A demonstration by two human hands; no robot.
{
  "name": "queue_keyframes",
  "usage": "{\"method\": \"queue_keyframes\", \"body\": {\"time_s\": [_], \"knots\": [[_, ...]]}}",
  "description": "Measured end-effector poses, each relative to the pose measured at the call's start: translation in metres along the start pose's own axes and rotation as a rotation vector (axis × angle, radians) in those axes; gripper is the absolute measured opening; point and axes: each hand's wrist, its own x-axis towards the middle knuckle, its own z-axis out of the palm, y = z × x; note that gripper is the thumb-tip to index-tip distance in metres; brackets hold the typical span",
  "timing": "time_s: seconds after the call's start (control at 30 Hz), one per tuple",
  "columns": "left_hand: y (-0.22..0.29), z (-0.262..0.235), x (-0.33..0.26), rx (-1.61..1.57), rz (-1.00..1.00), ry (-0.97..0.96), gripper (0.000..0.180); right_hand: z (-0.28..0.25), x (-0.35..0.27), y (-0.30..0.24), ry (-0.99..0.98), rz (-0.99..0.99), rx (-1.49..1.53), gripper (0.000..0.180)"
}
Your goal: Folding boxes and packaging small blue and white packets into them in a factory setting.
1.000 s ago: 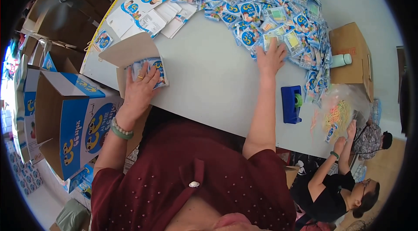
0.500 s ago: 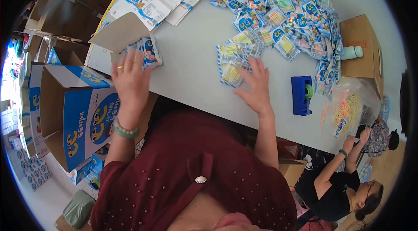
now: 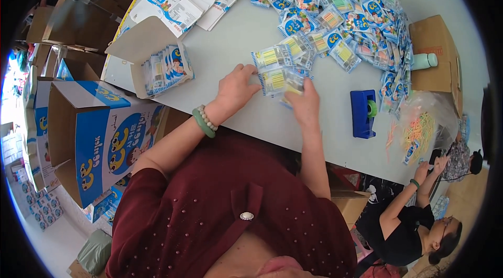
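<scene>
My left hand (image 3: 238, 91) rests on the table with thumb and fingers apart, its fingertips at the left edges of small clear-and-blue snack packets. One packet with yellow-green sticks (image 3: 271, 57) lies at its fingertips; another packet (image 3: 272, 82) overlaps just below. My right hand (image 3: 305, 102) is closed, thumb and fingers on the edge of a motion-blurred snack packet (image 3: 293, 84) at the right of this group. Left of my hands, an open carton (image 3: 170, 85) holds a row of similar packets, its flap raised.
A large heap of packets (image 3: 335, 5) covers the far right. Flat cartons (image 3: 183, 13) lie far left. A blue tape dispenser (image 3: 362, 114) and a bag of coloured sticks (image 3: 422, 128) stand right. A large printed box (image 3: 97, 142) is at left; a co-worker (image 3: 408, 225) sits lower right.
My left hand has moved right, from the open carton to the packets. My right hand has shifted slightly left and closed on a packet. The nearest packets have slid a little left.
</scene>
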Motion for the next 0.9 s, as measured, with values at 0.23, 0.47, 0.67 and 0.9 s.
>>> {"method": "queue_keyframes", "body": {"time_s": [0.23, 0.47, 0.67, 0.9], "knots": [[-0.006, 0.007, -0.009, -0.130, 0.026, 0.087, 0.021, -0.044, 0.019, -0.040, -0.217, -0.364, -0.304, 0.022], [-0.021, 0.006, -0.011, -0.346, -0.043, 0.089, 0.011, 0.002, 0.031, -0.074, -0.344, -0.745, -0.604, 0.016], [-0.010, 0.003, -0.018, -0.294, 0.001, 0.053, 0.010, 0.030, 0.074, -0.085, -0.339, -0.696, -0.906, 0.020], [-0.025, -0.006, -0.019, -0.575, -0.155, -0.053, 0.009, 0.014, 0.065, -0.070, -0.136, -0.903, -0.768, 0.021]]}}
